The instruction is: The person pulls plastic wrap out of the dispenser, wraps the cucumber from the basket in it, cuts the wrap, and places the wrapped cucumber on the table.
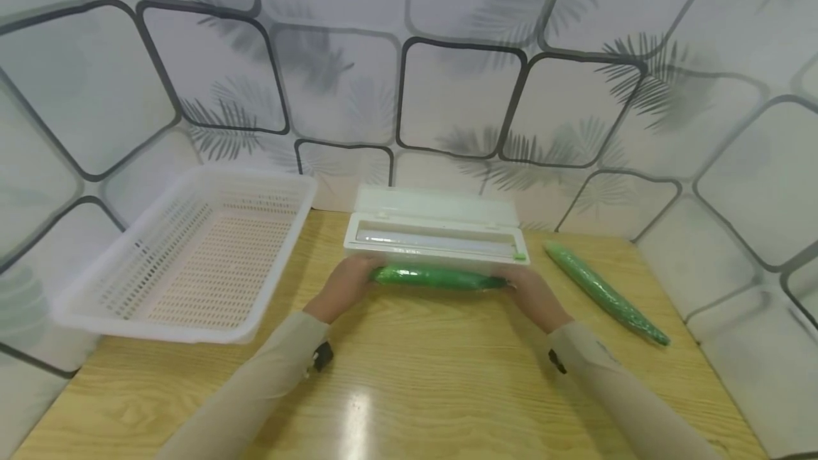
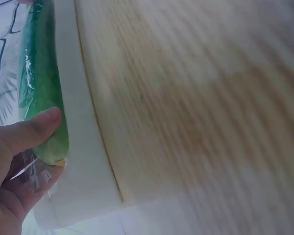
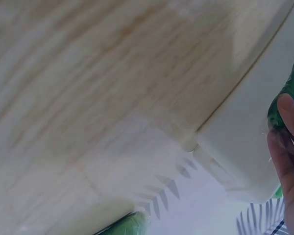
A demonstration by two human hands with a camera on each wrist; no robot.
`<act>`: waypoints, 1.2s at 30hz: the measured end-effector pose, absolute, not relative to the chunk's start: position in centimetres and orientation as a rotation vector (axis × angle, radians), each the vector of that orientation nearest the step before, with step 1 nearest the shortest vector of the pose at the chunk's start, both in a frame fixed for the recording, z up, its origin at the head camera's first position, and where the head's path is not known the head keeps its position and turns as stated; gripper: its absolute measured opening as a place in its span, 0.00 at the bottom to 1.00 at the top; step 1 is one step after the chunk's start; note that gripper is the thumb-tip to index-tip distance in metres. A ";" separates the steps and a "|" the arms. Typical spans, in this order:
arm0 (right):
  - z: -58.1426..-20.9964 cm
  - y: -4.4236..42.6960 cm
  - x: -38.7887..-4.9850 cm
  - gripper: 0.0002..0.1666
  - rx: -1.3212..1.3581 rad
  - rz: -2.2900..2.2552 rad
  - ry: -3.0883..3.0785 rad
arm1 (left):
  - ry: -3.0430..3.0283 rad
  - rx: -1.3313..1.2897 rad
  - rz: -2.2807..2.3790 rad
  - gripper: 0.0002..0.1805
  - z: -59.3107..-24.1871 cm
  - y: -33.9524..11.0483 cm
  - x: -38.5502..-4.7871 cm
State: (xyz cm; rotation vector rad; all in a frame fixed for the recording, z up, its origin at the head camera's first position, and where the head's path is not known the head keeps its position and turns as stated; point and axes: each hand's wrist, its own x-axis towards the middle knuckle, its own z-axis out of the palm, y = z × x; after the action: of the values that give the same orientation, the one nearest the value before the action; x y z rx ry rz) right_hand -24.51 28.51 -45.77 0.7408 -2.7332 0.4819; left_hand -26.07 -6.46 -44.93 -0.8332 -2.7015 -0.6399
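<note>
A green cucumber [image 1: 437, 277] with clear plastic film around it is held level between both hands, in front of an open white film dispenser [image 1: 437, 238]. My left hand [image 1: 350, 282] grips its paler left end; in the left wrist view the thumb lies on the cucumber [image 2: 43, 83] and film bunches by the fingers. At the dark right end my right hand [image 1: 525, 291] holds on, thumb and fingers around the tip in the right wrist view. A roll of clear film [image 1: 434, 241] lies inside the dispenser, whose lid stands raised at the back.
To the left stands a white plastic basket [image 1: 268, 289] with a slotted bottom. Another film-wrapped cucumber [image 1: 603, 293] lies on the wooden table [image 1: 434, 375] at the right. A patterned wall [image 1: 460, 98] rises behind and along both sides. A green slider [image 1: 520, 256] sits at the dispenser's right end.
</note>
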 end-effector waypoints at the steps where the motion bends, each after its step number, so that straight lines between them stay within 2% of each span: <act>1: -45.7 28.5 -24.6 0.21 0.731 0.486 -2.740 | -2.705 -0.839 -0.645 0.23 -44.9 -6.5 -26.2; 9: -45.1 28.7 -24.9 0.17 0.662 0.668 -2.781 | -2.751 -0.910 -0.724 0.24 -44.6 -6.6 -26.8; 15: -45.0 28.7 -24.9 0.18 0.672 0.681 -2.806 | -2.721 -0.920 -0.710 0.15 -44.9 -6.5 -27.2; 17: -45.1 28.6 -25.1 0.18 0.694 0.671 -2.817 | -2.698 -0.941 -0.649 0.14 -45.1 -6.6 -27.2; 23: -45.9 28.7 -25.4 0.15 0.863 0.538 -2.770 | -2.570 -1.125 -0.367 0.17 -45.5 -6.9 -27.2; 26: -46.0 28.9 -25.4 0.14 0.952 0.428 -2.741 | -2.579 -1.197 -0.392 0.18 -45.5 -7.2 -27.3; 29: -45.8 29.2 -25.4 0.13 1.005 0.330 -2.736 | -2.677 -1.178 -0.551 0.20 -45.4 -7.5 -27.3; 36: -45.1 29.4 -25.5 0.12 1.054 0.414 -2.770 | -2.788 -1.088 -0.689 0.24 -45.3 -7.9 -27.1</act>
State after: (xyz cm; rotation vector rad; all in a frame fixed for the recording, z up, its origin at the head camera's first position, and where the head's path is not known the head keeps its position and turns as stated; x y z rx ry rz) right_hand -25.51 29.40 -45.07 1.0545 -2.7700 0.4136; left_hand -27.09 -7.95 -45.29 -1.0881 -2.7878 -0.6887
